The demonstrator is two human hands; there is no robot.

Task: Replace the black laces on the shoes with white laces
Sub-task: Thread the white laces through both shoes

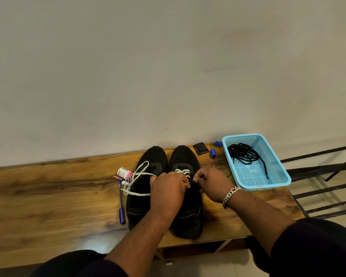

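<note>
Your left hand (pixel 167 188) and right hand (pixel 213 183) meet over the right black shoe (pixel 186 196), each pinching a flat white lace (pixel 185 172) threaded through its lower eyelets. Beside it, the left shoe (pixel 143 196) carries a loose white lace (pixel 136 178). Both sit on a glossy, grained wooden bench (pixel 48 192) against a plain wall. Black laces (pixel 246 154) lie tangled in a perforated blue plastic basket (pixel 280 166); its label is unreadable.

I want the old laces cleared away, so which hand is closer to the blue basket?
Right. The right hand works at the right shoe's white lace, just beside the blue basket. The left hand is farther, across the shoe.
</note>
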